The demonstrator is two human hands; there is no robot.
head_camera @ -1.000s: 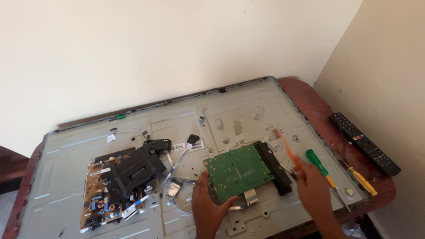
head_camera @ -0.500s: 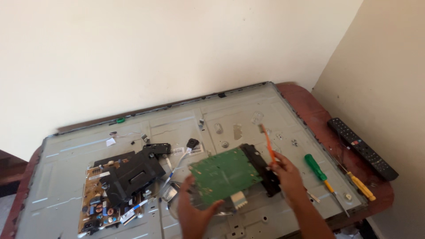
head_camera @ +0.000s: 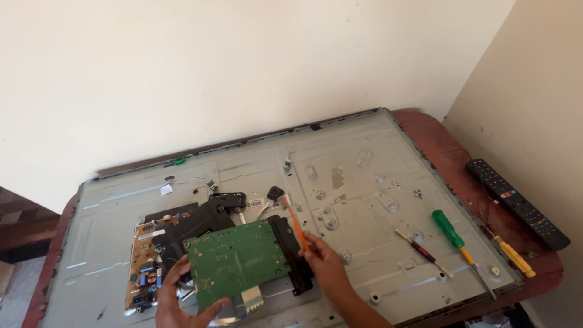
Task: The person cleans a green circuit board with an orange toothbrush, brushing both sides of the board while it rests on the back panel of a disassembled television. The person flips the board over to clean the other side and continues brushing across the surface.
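Both the left hand [head_camera: 182, 297] and the right hand [head_camera: 326, 267] are bare, with no gloves, rings or sleeves showing.

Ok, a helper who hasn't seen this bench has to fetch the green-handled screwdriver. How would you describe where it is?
Start at the big grey metal panel that covers the table. Go to its right edge, where three tools lie near the black remote. The screwdriver is the middle one, on the panel itself: fat bright green handle, while its neighbours are a thin red-and-black tool and a yellow-handled one.
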